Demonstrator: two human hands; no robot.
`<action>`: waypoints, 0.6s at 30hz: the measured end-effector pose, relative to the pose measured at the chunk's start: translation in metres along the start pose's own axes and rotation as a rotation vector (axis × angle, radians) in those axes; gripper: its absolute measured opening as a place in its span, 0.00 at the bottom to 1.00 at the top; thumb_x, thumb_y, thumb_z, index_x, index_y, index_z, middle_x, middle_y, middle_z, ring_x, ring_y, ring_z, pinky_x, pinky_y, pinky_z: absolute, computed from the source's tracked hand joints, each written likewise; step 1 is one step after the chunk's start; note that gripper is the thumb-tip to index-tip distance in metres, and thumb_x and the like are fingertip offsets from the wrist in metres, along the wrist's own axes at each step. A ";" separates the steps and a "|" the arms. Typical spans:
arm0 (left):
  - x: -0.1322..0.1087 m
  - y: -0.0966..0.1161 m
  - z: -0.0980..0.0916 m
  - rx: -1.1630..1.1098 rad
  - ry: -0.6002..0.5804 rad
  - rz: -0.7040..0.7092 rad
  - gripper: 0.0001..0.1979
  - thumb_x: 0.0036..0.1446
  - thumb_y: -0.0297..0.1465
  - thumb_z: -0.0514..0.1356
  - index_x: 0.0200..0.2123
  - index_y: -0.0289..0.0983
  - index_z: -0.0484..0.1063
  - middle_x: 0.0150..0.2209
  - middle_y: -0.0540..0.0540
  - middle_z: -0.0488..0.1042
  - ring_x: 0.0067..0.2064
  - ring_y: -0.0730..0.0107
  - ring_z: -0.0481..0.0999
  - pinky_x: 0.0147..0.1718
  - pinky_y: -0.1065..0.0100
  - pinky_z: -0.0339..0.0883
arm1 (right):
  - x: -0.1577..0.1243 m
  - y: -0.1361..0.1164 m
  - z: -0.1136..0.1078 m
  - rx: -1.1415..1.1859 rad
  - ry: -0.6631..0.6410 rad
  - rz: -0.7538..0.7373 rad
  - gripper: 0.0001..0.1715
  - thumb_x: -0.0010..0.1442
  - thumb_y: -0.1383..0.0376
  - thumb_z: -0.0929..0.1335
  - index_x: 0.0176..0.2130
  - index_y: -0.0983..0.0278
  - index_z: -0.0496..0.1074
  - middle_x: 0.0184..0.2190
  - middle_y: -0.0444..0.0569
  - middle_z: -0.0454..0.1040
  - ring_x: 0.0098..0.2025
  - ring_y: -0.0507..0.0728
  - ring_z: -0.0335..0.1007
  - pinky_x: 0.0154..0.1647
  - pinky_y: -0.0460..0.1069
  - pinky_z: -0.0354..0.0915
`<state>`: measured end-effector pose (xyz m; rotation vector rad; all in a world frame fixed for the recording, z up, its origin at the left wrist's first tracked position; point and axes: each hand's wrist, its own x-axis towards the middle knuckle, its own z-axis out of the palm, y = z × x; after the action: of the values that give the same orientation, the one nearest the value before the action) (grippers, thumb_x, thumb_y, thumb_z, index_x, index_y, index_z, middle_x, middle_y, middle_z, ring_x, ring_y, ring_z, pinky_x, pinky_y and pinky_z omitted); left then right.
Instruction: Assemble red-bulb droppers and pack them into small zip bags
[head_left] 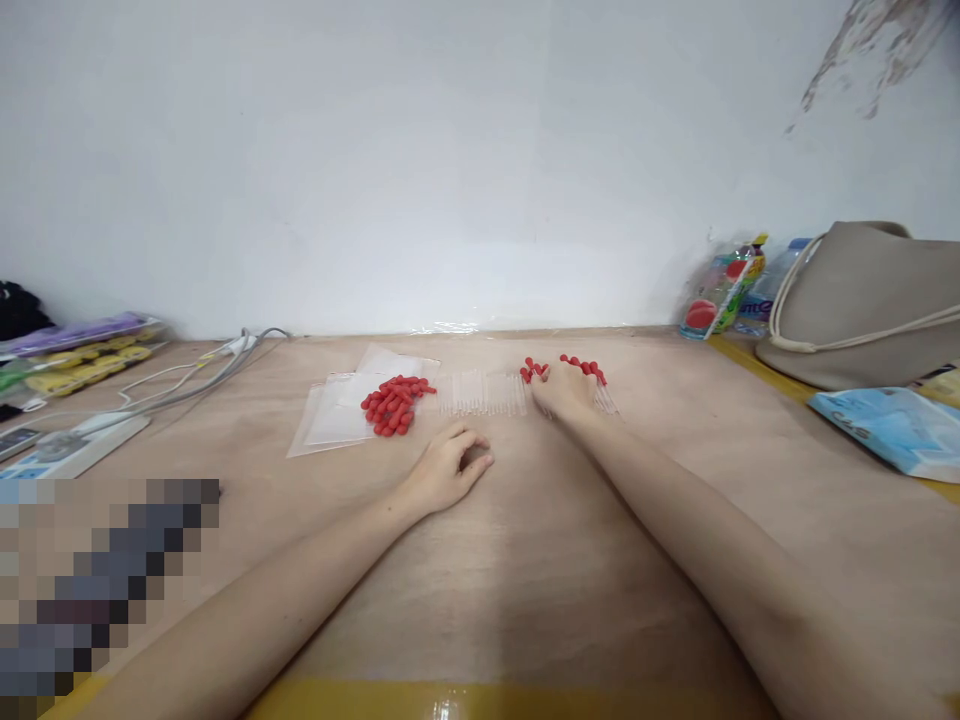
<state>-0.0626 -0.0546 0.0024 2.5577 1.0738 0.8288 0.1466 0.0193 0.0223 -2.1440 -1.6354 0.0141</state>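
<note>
My left hand (454,468) rests on the wooden table, its fingers loosely curved and the thumb apart, holding nothing. Just beyond it, a pile of red rubber bulbs (390,405) lies on clear plastic sheets or bags (322,410). Thin clear tubes (480,393) lie side by side to the right of the pile. My right hand (562,390) is at the far right of these tubes, fingers bent down and pressed together; what they grip is hidden. Around it lie red-bulbed droppers (585,367), their clear stems partly covered by the hand.
Cables (187,385) and a white power strip (97,445) lie at left, with yellow and purple packages (97,350) behind. Bottles (724,290), a beige bag (862,300) and a blue-white packet (892,430) are at right. A white wall (450,180) bounds the table's back.
</note>
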 end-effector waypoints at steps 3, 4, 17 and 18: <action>0.000 0.000 -0.001 0.006 -0.007 0.003 0.06 0.55 0.31 0.54 0.35 0.36 0.68 0.36 0.46 0.68 0.37 0.68 0.68 0.37 0.65 0.64 | 0.001 -0.002 0.005 -0.042 0.014 -0.014 0.17 0.54 0.59 0.60 0.31 0.66 0.73 0.30 0.56 0.74 0.36 0.62 0.68 0.41 0.56 0.52; 0.000 0.000 -0.001 0.009 -0.009 0.005 0.06 0.55 0.31 0.54 0.35 0.36 0.68 0.36 0.45 0.68 0.37 0.68 0.68 0.37 0.65 0.64 | 0.001 -0.002 0.007 -0.055 0.016 -0.024 0.18 0.55 0.58 0.60 0.31 0.67 0.73 0.29 0.57 0.74 0.36 0.63 0.68 0.41 0.57 0.51; 0.000 0.001 -0.001 0.005 -0.009 0.000 0.06 0.55 0.31 0.54 0.35 0.37 0.68 0.35 0.46 0.68 0.36 0.68 0.68 0.37 0.65 0.64 | -0.009 -0.006 0.005 -0.074 -0.019 -0.185 0.16 0.55 0.60 0.59 0.30 0.64 0.72 0.28 0.52 0.74 0.33 0.59 0.68 0.41 0.55 0.46; 0.000 0.001 -0.001 0.004 -0.008 -0.001 0.06 0.55 0.31 0.54 0.35 0.37 0.68 0.36 0.46 0.68 0.36 0.68 0.68 0.37 0.65 0.64 | -0.010 -0.008 0.005 -0.090 -0.021 -0.200 0.15 0.54 0.61 0.59 0.29 0.64 0.72 0.28 0.52 0.74 0.33 0.59 0.68 0.41 0.55 0.46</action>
<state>-0.0623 -0.0557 0.0037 2.5616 1.0754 0.8156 0.1348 0.0132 0.0180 -2.0405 -1.8888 -0.0997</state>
